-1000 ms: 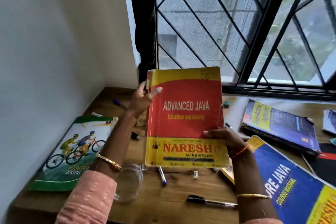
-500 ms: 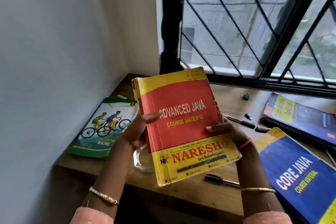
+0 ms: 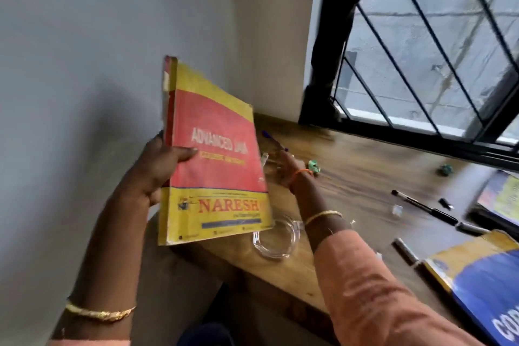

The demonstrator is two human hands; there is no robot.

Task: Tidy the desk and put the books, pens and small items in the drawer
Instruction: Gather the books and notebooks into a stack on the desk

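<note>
My left hand (image 3: 157, 168) grips the spine edge of a thick red and yellow "Advanced Java" book (image 3: 216, 166), held upright and tilted over the left end of the wooden desk (image 3: 359, 166). My right hand (image 3: 283, 168) is off the book and stretched out low over the desk behind it. Its fingers are spread and partly hidden by the cover. A blue pen (image 3: 266, 135) lies just beyond that hand. A black pen (image 3: 424, 208) and dark caps (image 3: 404, 251) lie to the right. A blue "Core Java" book (image 3: 483, 289) rests at the near right corner.
A clear glass ashtray (image 3: 276, 244) sits near the desk's front edge below the book. Two crumpled green bits (image 3: 314, 167) (image 3: 446, 169) lie mid-desk. Another book (image 3: 502, 199) is at the far right. A grey wall stands on the left, and a barred window (image 3: 421, 64) behind the desk.
My right hand let go of the red book and reached out over the desk. My left hand alone swung the book up and left, turning it edge-on. The view turned left.
</note>
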